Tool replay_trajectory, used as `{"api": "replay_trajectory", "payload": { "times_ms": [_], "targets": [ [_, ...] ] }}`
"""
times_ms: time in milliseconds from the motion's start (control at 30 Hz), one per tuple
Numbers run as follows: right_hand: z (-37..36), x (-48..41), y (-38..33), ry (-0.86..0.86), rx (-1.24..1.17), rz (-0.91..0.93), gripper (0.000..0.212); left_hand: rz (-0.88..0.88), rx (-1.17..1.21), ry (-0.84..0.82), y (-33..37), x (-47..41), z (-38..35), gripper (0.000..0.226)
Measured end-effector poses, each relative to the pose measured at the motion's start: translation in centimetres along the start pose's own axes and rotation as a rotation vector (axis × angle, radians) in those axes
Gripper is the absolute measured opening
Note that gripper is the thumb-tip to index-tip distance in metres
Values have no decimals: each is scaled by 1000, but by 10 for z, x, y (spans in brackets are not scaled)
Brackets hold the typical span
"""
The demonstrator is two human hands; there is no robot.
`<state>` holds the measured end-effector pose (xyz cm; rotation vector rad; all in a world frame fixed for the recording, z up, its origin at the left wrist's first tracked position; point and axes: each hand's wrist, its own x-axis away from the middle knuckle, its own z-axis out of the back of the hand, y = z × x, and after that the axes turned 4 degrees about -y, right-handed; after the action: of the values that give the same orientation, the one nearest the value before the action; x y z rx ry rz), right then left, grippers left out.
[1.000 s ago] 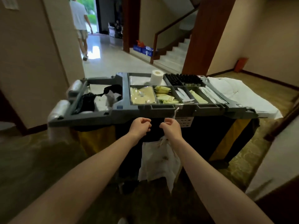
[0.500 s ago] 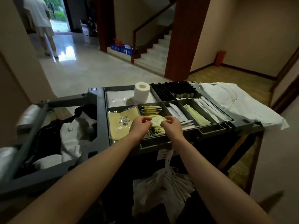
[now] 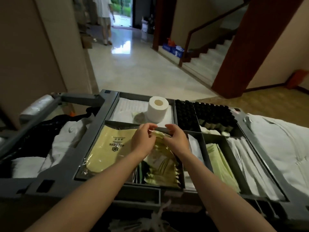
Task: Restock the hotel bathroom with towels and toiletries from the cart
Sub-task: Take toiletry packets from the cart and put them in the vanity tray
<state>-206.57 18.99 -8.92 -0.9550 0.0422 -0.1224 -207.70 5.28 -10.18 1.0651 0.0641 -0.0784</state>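
Towels (image 3: 66, 139), white, heaped in left bin of cart (image 3: 66, 180). Left hand (image 3: 142, 141) fingers pinched on small, thin, pale-yellow sachet (image 3: 160, 134), held just above matching packets (image 3: 165, 173) in middle tray compartment; right hand (image 3: 177, 139) fingers clamped on its other end.

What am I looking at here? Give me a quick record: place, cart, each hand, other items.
place: hallway by a staircase
cart: grey, top tray split into compartments
left hand: pinches a yellow sachet
right hand: pinches the same sachet
toilet roll: upright, far compartment
white linen: on cart's right end
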Motion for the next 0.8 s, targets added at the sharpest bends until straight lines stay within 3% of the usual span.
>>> {"api": "replay_trajectory", "payload": {
  "times_ms": [233,400,800],
  "targets": [
    [3,-36,19,-244,231,167,42,38,-270,78,-8,-14,-16,36],
    [-1,-37,28,-190,348,266,45,39,-374,72,-7,-23,-12,37],
    [-6,-34,33,-112,312,296,36,-70,-437,61,-17,-22,-16,51]
  ]
}}
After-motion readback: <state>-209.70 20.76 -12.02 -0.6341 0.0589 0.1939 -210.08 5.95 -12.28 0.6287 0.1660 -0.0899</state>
